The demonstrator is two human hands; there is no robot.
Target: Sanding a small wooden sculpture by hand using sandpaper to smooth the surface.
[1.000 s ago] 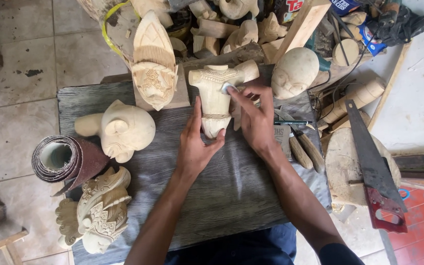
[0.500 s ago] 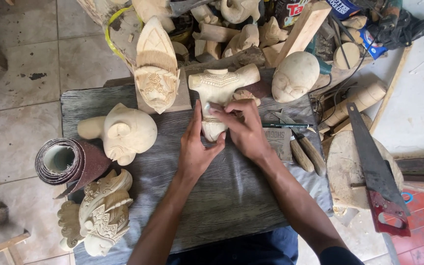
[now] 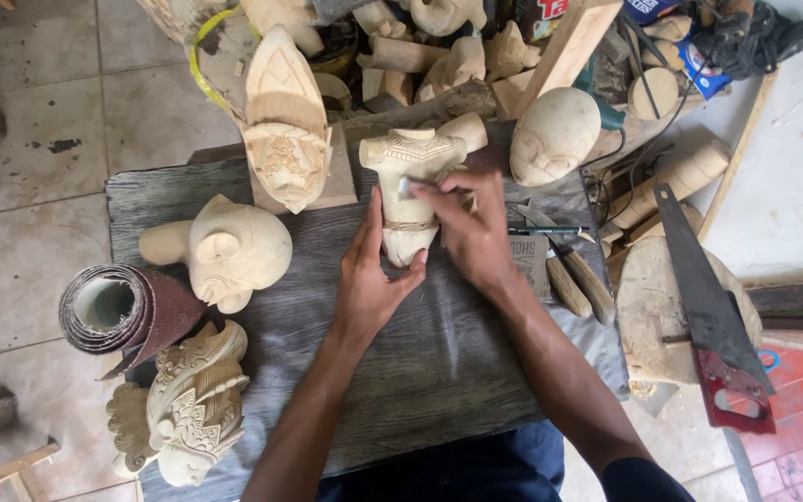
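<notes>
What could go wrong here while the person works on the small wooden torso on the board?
1. The left hand steadies only the lower side of the wooden torso, so it may slip under the right hand as it rubs.
2. The carved head and the tall carved headdress lie close by and could be knocked.
3. The handsaw lies near the right elbow and could perhaps be bumped.
</notes>
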